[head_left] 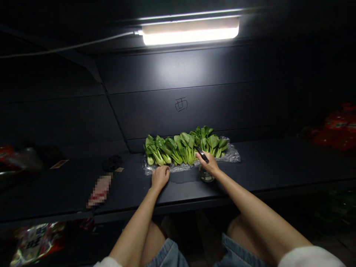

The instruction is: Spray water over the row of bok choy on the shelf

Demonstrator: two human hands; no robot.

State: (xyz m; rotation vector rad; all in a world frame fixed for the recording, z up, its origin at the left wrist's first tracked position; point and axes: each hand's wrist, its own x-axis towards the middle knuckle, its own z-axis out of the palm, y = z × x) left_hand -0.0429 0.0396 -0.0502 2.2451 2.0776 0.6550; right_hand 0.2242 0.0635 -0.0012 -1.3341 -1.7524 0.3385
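Observation:
A row of green bok choy (pixel 182 148) stands side by side on clear plastic wrap (pixel 232 154) across the dark shelf (pixel 183 191). My right hand (pixel 210 163) is wrapped around the neck of a spray bottle (pixel 207 176), which has a black spray head and a clear body. Its nozzle points toward the leaves from just in front of the row. My left hand (pixel 160 177) rests on the shelf at the plastic's front edge, below the left bunches. Its fingers are curled, and whatever may be inside them is hidden.
A lit tube lamp (pixel 191 31) hangs above, with a white cable running left. Behind the greens rises a dark back panel (pixel 150 111) with a handwritten character. Red packages (pixel 338 128) sit far right. A shiny packet (pixel 39 241) lies below the shelf at left.

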